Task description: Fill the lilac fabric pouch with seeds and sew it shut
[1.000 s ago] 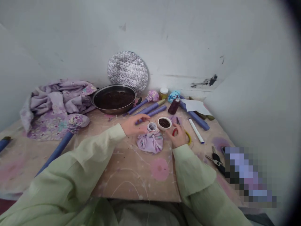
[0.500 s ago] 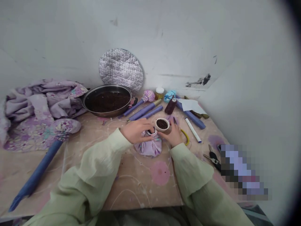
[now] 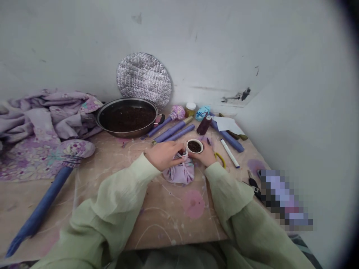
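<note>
My left hand (image 3: pixel 165 154) grips the gathered mouth of a small lilac floral cloth pouch (image 3: pixel 181 173), which rests on the table. Close beside that mouth, my right hand (image 3: pixel 206 152) has its fingers around a small cup (image 3: pixel 194 146) filled with dark brown grains. The cup stands nearly upright, its rim level with the pouch opening. What lies inside the pouch is hidden by my left fingers. Behind my hands is a wide pan (image 3: pixel 127 117) holding more of the dark material.
Purple-wrapped sticks (image 3: pixel 174 129), a dark thread cone (image 3: pixel 204 125) and a lidded jar (image 3: pixel 190 109) lie behind my hands. Yellow-handled scissors (image 3: pixel 220 158), a white marker (image 3: pixel 230 154) and keys (image 3: pixel 254 183) are at right. A cloth-headed stick (image 3: pixel 45 201) and floral fabric (image 3: pixel 42 127) occupy the left.
My left fingers have closed in on the pouch's mouth, so its opening shows less. The cup stays beside it in my right hand. The view has shifted slightly.
</note>
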### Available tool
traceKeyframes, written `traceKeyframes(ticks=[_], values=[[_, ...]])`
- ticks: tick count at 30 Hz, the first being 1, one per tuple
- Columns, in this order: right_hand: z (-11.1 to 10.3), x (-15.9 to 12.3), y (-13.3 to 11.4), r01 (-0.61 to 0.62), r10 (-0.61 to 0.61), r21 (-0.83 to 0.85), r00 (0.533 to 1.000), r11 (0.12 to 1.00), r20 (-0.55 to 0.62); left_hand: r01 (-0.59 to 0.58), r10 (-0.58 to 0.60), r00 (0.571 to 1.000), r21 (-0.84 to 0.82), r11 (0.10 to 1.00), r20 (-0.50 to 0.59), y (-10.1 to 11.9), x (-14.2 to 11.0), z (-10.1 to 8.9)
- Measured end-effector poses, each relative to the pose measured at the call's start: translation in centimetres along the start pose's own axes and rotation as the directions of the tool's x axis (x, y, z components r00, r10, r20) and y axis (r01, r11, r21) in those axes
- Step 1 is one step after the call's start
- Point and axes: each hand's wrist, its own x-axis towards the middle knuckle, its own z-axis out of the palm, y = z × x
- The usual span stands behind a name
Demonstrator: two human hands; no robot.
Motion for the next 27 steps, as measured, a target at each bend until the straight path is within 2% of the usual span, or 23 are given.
traceKeyframes(ticks=[5,10,13,18,22,25,27], values=[[-1.8,0.3,-2.0,0.060,-0.053,0.095,0.996,0.994,-0.077,-0.064,0.064,0.998,-0.001,0.998,0.012,0.2,0.1,0.4],[-4.9,1.2,-5.5,0.086,-0.083,0.159,0.996,0.984,-0.026,-0.140,0.140,0.990,-0.007,0.990,-0.009,0.0,0.1,0.7],[-6.1,1.4,-6.9,0.126,-0.127,0.186,0.992,0.974,-0.011,-0.135,0.135,0.991,-0.002,0.991,-0.009,0.0,0.1,0.5],[-7.2,0.6,-8.2,0.165,-0.194,0.275,0.977,0.947,0.084,-0.122,0.122,0.992,0.005,0.993,-0.041,0.1,0.0,0.3],[-8.0,-0.3,-8.9,0.191,-0.226,0.260,0.968,0.946,0.112,-0.047,0.042,0.996,-0.067,0.997,-0.084,0.2,0.2,0.7],[-8.6,-0.6,-9.1,0.221,-0.252,0.215,0.959,0.951,0.131,0.005,-0.011,0.997,-0.079,0.997,-0.074,0.3,0.4,0.9],[-8.9,-0.7,-9.2,0.237,-0.265,0.176,0.952,0.955,0.155,0.000,-0.003,0.998,-0.053,0.999,-0.055,0.3,0.4,0.9]])
